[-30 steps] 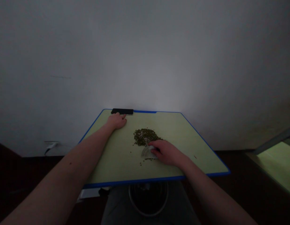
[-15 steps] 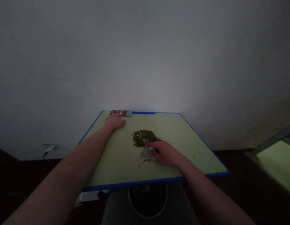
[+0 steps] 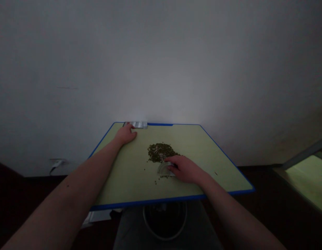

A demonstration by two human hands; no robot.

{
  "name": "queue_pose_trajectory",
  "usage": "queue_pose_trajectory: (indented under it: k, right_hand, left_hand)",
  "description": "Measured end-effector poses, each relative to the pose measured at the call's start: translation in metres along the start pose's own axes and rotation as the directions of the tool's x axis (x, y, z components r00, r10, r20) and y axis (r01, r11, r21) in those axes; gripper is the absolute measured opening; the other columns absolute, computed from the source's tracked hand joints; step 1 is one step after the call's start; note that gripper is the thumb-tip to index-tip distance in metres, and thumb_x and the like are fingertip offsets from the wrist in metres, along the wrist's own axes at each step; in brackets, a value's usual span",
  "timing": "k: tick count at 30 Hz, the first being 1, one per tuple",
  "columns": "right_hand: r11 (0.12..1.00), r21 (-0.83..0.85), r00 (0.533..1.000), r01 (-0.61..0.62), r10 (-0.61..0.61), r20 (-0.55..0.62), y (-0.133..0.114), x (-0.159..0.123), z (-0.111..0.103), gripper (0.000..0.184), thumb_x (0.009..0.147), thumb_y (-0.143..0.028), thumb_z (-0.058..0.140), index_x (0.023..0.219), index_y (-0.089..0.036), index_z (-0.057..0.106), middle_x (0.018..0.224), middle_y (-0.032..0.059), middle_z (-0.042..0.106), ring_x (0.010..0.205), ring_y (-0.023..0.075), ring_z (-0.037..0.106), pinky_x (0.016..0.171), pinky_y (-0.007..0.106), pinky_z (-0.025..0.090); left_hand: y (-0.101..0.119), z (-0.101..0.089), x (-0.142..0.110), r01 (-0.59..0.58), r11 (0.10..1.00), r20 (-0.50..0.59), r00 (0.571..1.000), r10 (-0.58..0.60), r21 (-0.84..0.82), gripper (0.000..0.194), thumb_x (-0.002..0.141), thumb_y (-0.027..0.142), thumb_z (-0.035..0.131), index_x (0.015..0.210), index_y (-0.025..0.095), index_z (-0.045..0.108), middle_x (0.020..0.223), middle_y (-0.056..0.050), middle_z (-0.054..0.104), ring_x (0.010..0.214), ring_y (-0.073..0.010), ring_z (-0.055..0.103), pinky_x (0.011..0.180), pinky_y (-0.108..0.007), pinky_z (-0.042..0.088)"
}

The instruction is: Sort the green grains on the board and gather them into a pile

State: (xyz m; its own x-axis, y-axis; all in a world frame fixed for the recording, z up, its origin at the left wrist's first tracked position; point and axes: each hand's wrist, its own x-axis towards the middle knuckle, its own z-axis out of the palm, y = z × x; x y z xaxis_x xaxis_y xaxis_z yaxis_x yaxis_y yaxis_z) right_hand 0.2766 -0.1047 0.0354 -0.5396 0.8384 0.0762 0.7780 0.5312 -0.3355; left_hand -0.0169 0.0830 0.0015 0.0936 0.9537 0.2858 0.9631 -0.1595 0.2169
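At the far left of the pale green table (image 3: 202, 146), my left hand (image 3: 125, 134) is open, its fingers on the lit screen of a phone (image 3: 139, 125) and its thumb apart. My right hand (image 3: 185, 169) is closed on a clear protractor (image 3: 164, 169), which lies low on the tabletop. Just beyond it spreads a heap of small dark greenish-brown grains (image 3: 159, 152). Several loose grains lie on the near side of the protractor. My right fingertips come close to the heap's near edge; whether they touch it I cannot tell.
The table has a blue rim (image 3: 161, 200) and stands against a grey wall (image 3: 161, 62). Below its near edge a round pot or bowl (image 3: 164, 239) sits by my lap. A small dark sliver (image 3: 216, 173) lies on the right. A plug (image 3: 58, 163) is at the wall, lower left.
The phone's screen has turned from a reddish-brown picture to a mostly whitish one. My left hand has shifted slightly left. My right hand and the protractor look almost unchanged.
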Motion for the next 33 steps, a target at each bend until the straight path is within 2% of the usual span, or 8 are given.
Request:
queue_pose_trajectory:
  k: [2, 5, 9, 16, 23, 26, 28, 33]
  right_hand:
    - [1.0, 0.002, 1.0, -0.001, 0.001, 0.001, 0.0, -0.001, 0.0, 0.034, 0.083, -0.027, 0.045, 0.114, -0.019, 0.056, 0.098, 0.0075, 0.064, 0.084, 0.0174, 0.057, 0.074, 0.027, 0.039]
    - [1.0, -0.003, 1.0, 0.004, -0.004, -0.006, -0.001, -0.002, -0.001, 0.034, 0.083, -0.027, 0.045, 0.114, -0.019, 0.056, 0.097, 0.007, 0.065, 0.082, 0.017, 0.057, 0.073, 0.027, 0.039]
    - [1.0, -0.019, 1.0, -0.005, 0.005, 0.004, -0.002, -0.006, -0.004, 0.032, 0.083, -0.028, 0.045, 0.111, -0.019, 0.057, 0.094, 0.0063, 0.066, 0.081, 0.0171, 0.057, 0.071, 0.026, 0.038]
    - [0.989, -0.07, 0.99, -0.127, 0.122, -0.063, 0.004, -0.008, 0.002, 0.034, 0.084, -0.029, 0.042, 0.114, -0.018, 0.056, 0.104, 0.0091, 0.064, 0.091, 0.0198, 0.057, 0.077, 0.029, 0.039]
    - [0.99, -0.129, 0.996, -0.064, 0.055, -0.071, -0.013, 0.011, 0.011, 0.038, 0.085, -0.03, 0.041, 0.119, -0.019, 0.053, 0.109, 0.0087, 0.062, 0.095, 0.0213, 0.056, 0.079, 0.031, 0.039]
    - [0.99, -0.136, 0.997, -0.043, 0.034, -0.069, -0.019, 0.015, 0.011, 0.037, 0.085, -0.03, 0.041, 0.118, -0.02, 0.053, 0.108, 0.0087, 0.062, 0.097, 0.0216, 0.055, 0.08, 0.032, 0.038]
    - [0.99, -0.136, 0.997, -0.041, 0.033, -0.064, -0.021, 0.016, 0.01, 0.036, 0.085, -0.03, 0.041, 0.117, -0.02, 0.053, 0.107, 0.0087, 0.062, 0.096, 0.0213, 0.055, 0.08, 0.032, 0.038]
    - [0.989, -0.136, 0.997, -0.055, 0.048, -0.055, -0.019, 0.013, 0.01, 0.037, 0.085, -0.031, 0.04, 0.12, -0.021, 0.051, 0.108, 0.0088, 0.062, 0.095, 0.0211, 0.056, 0.08, 0.032, 0.038]
  left_hand:
    - [-0.008, -0.006, -0.004, 0.028, 1.0, 0.018, 0.999, -0.028, 0.015, 0.04, 0.069, 0.041, 0.045, 0.099, 0.019, 0.06, 0.084, -0.006, 0.065, 0.079, -0.0195, 0.059, 0.074, -0.028, 0.045]
    - [-0.023, -0.016, -0.014, 0.03, 0.998, 0.057, 0.998, -0.034, 0.062, 0.032, 0.067, 0.039, 0.046, 0.085, 0.02, 0.063, 0.084, -0.006, 0.065, 0.08, -0.02, 0.059, 0.071, -0.028, 0.045]
    - [-0.035, -0.025, -0.035, 0.13, 0.989, 0.026, 0.991, -0.132, 0.072, 0.031, 0.069, 0.041, 0.043, 0.083, 0.021, 0.062, 0.082, -0.005, 0.066, 0.076, -0.0197, 0.059, 0.068, -0.029, 0.045]
    - [-0.024, -0.03, -0.062, 0.036, 0.999, 0.063, 0.997, -0.039, 0.039, 0.031, 0.071, 0.042, 0.042, 0.082, 0.021, 0.062, 0.078, -0.004, 0.065, 0.074, -0.0177, 0.058, 0.066, -0.027, 0.044]
    - [-0.023, -0.032, -0.066, 0.026, 0.999, 0.071, 0.997, -0.024, -0.023, 0.03, 0.07, 0.042, 0.042, 0.079, 0.02, 0.061, 0.077, -0.003, 0.065, 0.071, -0.0156, 0.058, 0.063, -0.025, 0.043]
    - [-0.025, -0.03, -0.062, 0.02, 1.0, 0.076, 0.997, -0.018, -0.016, 0.034, 0.071, 0.043, 0.042, 0.087, 0.02, 0.061, 0.08, -0.003, 0.065, 0.073, -0.0163, 0.059, 0.064, -0.026, 0.043]
    - [-0.026, -0.028, -0.056, 0.046, 0.999, 0.075, 0.996, -0.047, 0.005, 0.043, 0.072, 0.045, 0.041, 0.102, 0.02, 0.057, 0.084, -0.005, 0.065, 0.076, -0.0177, 0.059, 0.065, -0.027, 0.044]
    - [-0.024, -0.02, -0.028, 0.102, 0.982, 0.037, 0.993, -0.109, 0.161, 0.066, 0.075, 0.049, 0.037, 0.131, 0.013, 0.035, 0.108, -0.015, 0.06, 0.097, -0.0262, 0.057, 0.08, -0.034, 0.043]
